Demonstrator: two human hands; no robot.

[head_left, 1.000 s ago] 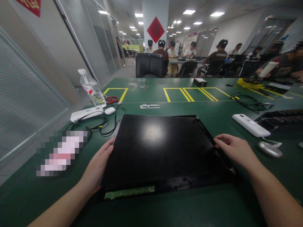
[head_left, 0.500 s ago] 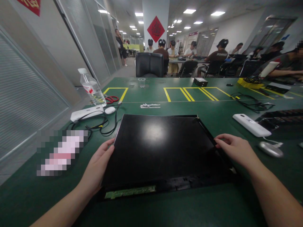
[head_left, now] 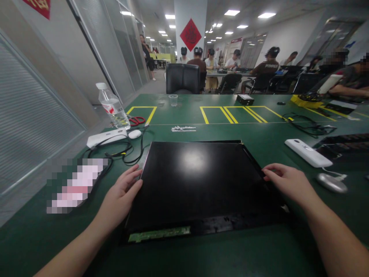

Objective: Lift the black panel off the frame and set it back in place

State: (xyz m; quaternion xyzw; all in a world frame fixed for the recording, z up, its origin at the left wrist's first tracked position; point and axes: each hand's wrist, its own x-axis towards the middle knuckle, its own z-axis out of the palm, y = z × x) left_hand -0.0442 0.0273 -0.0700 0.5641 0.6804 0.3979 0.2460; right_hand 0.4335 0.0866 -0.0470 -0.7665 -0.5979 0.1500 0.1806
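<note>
A flat black LCD screen panel (head_left: 190, 184) lies in front of me on a green table, over a black frame (head_left: 253, 161) that shows along its far and right sides. A green circuit board strip (head_left: 160, 233) runs along the near left edge. My left hand (head_left: 122, 196) is at the panel's left edge, thumb and fingers spread, tips touching or very near it. At the right edge, my right hand (head_left: 284, 181) pinches the frame between thumb and index finger; whether it also holds the panel cannot be seen.
Left of the panel are black cables (head_left: 127, 148), a white device (head_left: 106, 137), a water bottle (head_left: 113, 107) and red-handled scissors (head_left: 137, 121). On the right lie a white device (head_left: 308, 152) and a silver mouse (head_left: 332, 182). A plastic cup (head_left: 173, 100) stands farther back; people sit beyond.
The panel's left side has come down slightly. My left hand's fingers have spread and now show more beside the edge. My right hand has stayed in place.
</note>
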